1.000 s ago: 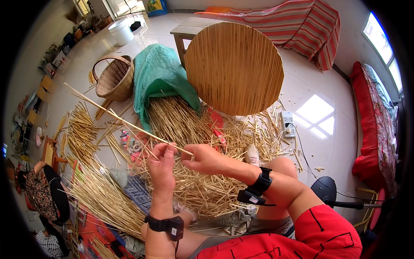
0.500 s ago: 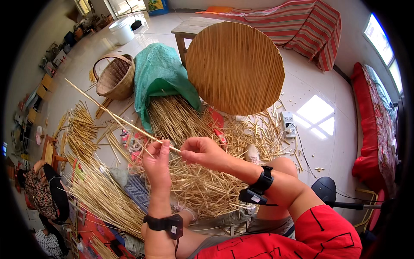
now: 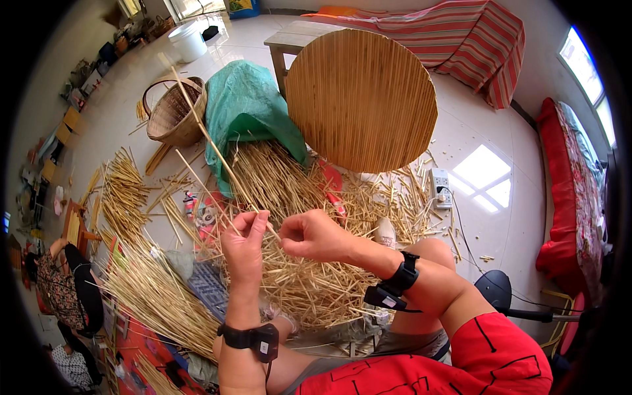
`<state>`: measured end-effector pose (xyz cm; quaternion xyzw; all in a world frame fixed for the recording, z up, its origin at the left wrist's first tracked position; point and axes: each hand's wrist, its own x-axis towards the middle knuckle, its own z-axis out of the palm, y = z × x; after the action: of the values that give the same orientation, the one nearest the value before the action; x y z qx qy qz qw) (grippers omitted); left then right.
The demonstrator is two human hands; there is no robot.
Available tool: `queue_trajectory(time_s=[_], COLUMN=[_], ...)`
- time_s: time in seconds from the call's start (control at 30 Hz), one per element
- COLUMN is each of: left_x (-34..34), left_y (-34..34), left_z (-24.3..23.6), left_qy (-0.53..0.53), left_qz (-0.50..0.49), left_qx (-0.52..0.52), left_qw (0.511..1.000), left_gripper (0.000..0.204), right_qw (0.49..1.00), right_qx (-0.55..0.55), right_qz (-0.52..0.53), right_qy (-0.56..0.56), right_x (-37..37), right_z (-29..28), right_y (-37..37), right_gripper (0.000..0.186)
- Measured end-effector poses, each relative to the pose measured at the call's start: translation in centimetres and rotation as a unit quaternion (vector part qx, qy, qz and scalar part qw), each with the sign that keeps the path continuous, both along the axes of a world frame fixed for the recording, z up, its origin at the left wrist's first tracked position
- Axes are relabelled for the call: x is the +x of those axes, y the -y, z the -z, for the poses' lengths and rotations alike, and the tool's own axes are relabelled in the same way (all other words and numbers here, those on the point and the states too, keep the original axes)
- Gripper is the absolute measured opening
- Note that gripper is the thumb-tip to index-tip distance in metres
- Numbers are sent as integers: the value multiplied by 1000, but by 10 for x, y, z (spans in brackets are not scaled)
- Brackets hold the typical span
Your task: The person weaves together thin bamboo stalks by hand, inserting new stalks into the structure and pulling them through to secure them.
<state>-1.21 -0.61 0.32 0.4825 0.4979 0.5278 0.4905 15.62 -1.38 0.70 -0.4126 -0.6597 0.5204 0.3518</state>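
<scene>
Left hand (image 3: 243, 247) + right hand (image 3: 313, 236): 2 total. 2 black wrist units (image 3: 253, 340). Upper left: 1 white bucket (image 3: 187, 43), 1 handled basket (image 3: 187, 125), 1 green sack (image 3: 243, 95). Upper center: 1 round slatted panel (image 3: 362, 102). Stalks (image 3: 161, 289): too many to count.

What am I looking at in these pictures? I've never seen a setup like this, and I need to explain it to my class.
There is no robot: these are a person's own bare hands. A wide fisheye camera on the person's head looks down, which is why straight edges bend near the rim. Black devices are strapped to both forearms.

The left hand pinches a long pale stalk. The right hand is curled beside its lower end; whether it touches is hard to tell.

On the tiled floor lie a heap of cut pieces, a green sack with stalks at its mouth, and a handled basket. A round slatted board stands in front of a bench.
</scene>
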Motion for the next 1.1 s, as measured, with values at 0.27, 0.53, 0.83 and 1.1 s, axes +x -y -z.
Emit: queue_trajectory(time_s=[0.27,0.53,0.83,1.1], left_x=[2,3,4,3], left_y=[2,3,5,6], left_z=[-3,-3,-8,-7], left_qy=[32,24,25,16], left_qz=[17,25,69,92], left_qx=[-40,-26,-43,-47], left_qw=[999,999,996,995], left_gripper=[15,13,12,15], right_qw=[1000,986,995,986], right_qx=[-14,-100,-51,-97], right_qz=[-5,20,26,-7], right_qy=[-23,-132,-78,-134], right_x=[0,-4,-4,0], right_z=[4,9,11,10], right_y=[-2,-4,-4,-5], right_gripper=[16,15,18,15])
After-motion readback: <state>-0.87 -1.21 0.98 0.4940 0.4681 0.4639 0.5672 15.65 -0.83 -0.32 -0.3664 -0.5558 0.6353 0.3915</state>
